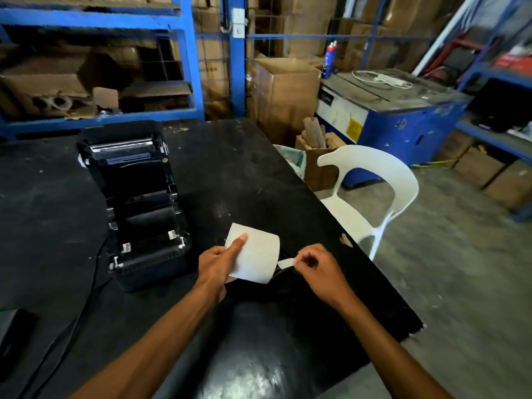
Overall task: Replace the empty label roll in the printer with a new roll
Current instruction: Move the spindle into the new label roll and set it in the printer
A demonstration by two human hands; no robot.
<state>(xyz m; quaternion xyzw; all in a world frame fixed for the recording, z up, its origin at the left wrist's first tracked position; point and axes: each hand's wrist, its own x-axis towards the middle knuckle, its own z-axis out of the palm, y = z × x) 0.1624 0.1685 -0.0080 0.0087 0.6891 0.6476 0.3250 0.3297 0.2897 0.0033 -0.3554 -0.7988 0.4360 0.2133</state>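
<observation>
A white label roll [257, 256] is held just above the black table [230, 168], to the right of the printer. My left hand [220, 263] grips the roll from its left side, with the thumb lying across the top. A short loose strip of label [285, 263] sticks out from the roll's right side, and my right hand [315, 269] pinches it. The black label printer [135, 203] stands on the table with its lid open; its roll bay looks dark, with no roll visible inside.
A white plastic chair [371, 191] stands at the table's right edge. Behind it are cardboard boxes [283, 93] and a blue strapping machine [394, 110]. Blue shelving [95, 21] runs along the back. A dark object [13, 332] lies at the table's left edge.
</observation>
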